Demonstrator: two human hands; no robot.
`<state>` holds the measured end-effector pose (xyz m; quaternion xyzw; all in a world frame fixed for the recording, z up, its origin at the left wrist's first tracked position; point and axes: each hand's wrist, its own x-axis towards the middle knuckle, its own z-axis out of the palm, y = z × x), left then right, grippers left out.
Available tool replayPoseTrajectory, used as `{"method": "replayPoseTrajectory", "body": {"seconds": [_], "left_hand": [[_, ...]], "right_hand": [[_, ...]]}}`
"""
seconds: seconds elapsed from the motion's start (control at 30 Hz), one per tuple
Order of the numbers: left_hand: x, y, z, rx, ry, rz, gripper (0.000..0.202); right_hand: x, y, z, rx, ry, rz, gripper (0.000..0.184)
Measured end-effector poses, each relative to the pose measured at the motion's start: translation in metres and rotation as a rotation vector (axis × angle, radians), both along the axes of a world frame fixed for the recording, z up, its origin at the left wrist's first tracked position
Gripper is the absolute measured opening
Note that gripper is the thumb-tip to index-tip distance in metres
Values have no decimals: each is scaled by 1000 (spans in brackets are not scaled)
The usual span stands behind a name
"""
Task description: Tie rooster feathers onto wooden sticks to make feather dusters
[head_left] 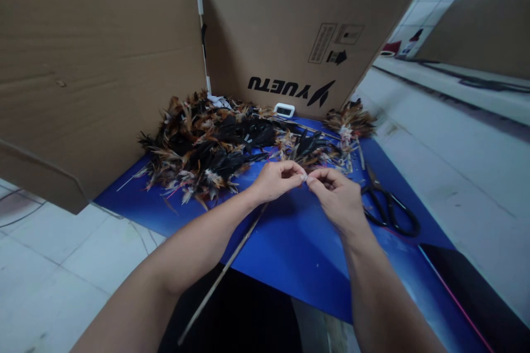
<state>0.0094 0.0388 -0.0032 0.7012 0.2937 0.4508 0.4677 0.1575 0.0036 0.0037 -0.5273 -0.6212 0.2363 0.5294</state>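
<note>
My left hand (pixel 276 179) and my right hand (pixel 337 196) meet over the blue mat (pixel 290 242), fingertips pinched together on a small pale piece at the top end of a thin wooden stick (pixel 226 270). The stick runs from my left hand down toward my lap. Just beyond my hands lies a pile of black and brown feathers (pixel 207 146). A finished feather bundle (pixel 350 120) lies at the mat's far right.
Black scissors (pixel 387 207) lie on the mat right of my right hand. A small white device (pixel 284 110) sits against the cardboard wall (pixel 281 27). Another cardboard panel (pixel 95 66) stands at left. White tiled floor surrounds the mat.
</note>
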Motion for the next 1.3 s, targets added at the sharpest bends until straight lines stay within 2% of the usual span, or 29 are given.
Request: {"method": "replayPoseTrajectory", "body": {"seconds": [0.37,0.47,0.6,0.73,0.87,1.3], "left_hand": [[1,0,-2,14,40,35,15],[0,-1,1,41,2,108,17],[-1,-2,4,60,7,226,24],[0,-2,3,105,69,176,25],[0,-1,0,149,132,182,19],[0,4,-5,178,135,190,12]], "right_hand": [[-1,-1,0,-17,-49,-11,11],[-2,-1,0,11,-90,-66,11],[-3,-3,0,97,-246,-155,8],[-4,-4,-1,194,-354,-154,7],[-6,-4,-1,262,-406,-133,5],[-5,-3,-5,312,-491,-140,5]]}}
